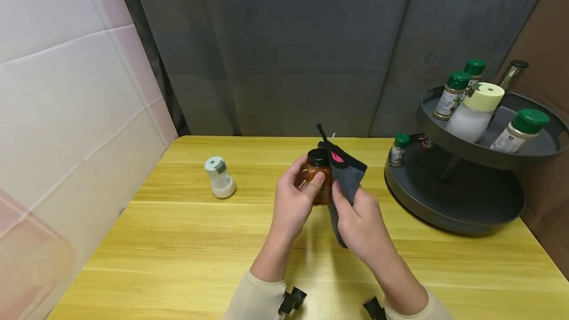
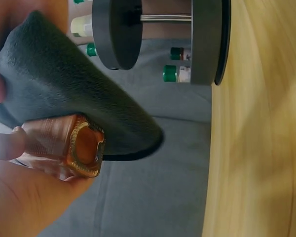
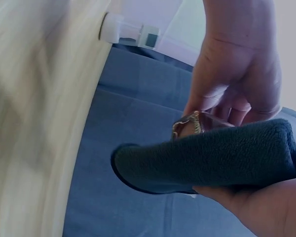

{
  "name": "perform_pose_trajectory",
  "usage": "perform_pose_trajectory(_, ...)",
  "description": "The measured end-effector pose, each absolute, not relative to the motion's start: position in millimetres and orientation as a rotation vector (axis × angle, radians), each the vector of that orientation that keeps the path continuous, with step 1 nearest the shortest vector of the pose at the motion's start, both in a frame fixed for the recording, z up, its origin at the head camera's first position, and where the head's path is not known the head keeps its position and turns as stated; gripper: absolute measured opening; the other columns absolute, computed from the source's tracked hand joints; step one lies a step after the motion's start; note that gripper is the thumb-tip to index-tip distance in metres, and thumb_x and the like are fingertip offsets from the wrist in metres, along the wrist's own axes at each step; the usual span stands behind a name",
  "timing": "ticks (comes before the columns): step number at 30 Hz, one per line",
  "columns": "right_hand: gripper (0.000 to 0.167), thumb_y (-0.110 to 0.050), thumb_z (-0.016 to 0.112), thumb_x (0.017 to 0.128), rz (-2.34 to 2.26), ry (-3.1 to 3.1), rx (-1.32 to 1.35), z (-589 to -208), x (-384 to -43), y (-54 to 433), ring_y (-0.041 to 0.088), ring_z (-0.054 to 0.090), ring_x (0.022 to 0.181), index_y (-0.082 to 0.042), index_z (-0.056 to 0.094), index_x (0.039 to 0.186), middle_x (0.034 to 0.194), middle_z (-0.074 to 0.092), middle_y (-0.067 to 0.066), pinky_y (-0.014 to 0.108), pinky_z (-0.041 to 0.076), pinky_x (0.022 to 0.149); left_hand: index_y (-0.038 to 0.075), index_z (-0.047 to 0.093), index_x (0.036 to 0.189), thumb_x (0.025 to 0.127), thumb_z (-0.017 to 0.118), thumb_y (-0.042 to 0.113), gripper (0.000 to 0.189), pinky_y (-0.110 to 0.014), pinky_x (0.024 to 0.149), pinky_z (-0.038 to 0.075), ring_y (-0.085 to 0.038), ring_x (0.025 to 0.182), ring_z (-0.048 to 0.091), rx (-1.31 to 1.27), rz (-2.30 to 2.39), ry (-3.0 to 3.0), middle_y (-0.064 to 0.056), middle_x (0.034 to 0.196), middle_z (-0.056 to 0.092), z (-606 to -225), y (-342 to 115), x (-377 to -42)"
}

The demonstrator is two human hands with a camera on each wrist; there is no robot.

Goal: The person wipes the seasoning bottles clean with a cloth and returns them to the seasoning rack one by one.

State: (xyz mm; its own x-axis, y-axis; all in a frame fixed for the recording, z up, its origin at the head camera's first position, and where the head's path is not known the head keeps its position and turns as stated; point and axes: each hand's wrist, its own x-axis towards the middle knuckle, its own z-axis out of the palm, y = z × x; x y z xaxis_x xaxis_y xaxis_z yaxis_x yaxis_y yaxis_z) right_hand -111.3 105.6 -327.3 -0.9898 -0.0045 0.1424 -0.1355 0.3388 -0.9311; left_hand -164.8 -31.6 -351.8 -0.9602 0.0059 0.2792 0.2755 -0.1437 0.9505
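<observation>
A small square glass jar [image 1: 323, 181] with a black lid and reddish-brown contents is gripped by my left hand [image 1: 293, 196], upright and above the table. The jar's base [image 2: 87, 149] shows in the left wrist view. My right hand [image 1: 362, 221] pinches a folded grey cloth [image 1: 348, 179] with black edging and a pink patch. That cloth lies along the jar's right side; in the right wrist view the fuzzy cloth [image 3: 207, 155] covers part of the jar [image 3: 190, 126].
On the wooden table [image 1: 186, 260], a clear shaker [image 1: 221, 179] with white contents stands left of my hands. At right is a dark two-tier round rack [image 1: 453, 201]. Its upper tier bears several green-capped jars and a yellow-capped shaker [image 1: 473, 115]; a green-capped jar [image 1: 398, 151] stands below.
</observation>
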Motion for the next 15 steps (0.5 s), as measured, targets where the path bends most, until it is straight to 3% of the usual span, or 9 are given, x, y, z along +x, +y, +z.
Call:
perform_pose_trajectory(9,0.050,-0.042,0.047,0.113,1.660,-2.638,0.037,-334.1,-112.6,109.3,0.027,0.070,0.115,-0.005,0.063,0.142,0.132,0.072,0.017,0.048,0.057,0.099,0.007,0.067,0.141,0.098,0.071,-0.001,0.044,-0.038,0.104,0.059,-0.025,0.119,0.069,-0.318,-2.203,-1.929,-0.016,0.134,0.069,-350.7,-31.8,-165.3)
perform_pose_trajectory(15,0.052,-0.044,0.044,0.114,1.741,-2.604,0.022,-324.6,-114.4,114.7,0.029,0.067,0.126,-0.006,0.057,0.148,0.142,0.068,0.016,0.052,0.055,0.107,0.006,0.067,0.141,0.097,0.071,-0.002,0.044,-0.041,0.106,0.058,-0.026,0.118,0.069,-0.327,-2.188,-1.935,-0.016,0.134,0.070,-349.8,-29.1,-164.7)
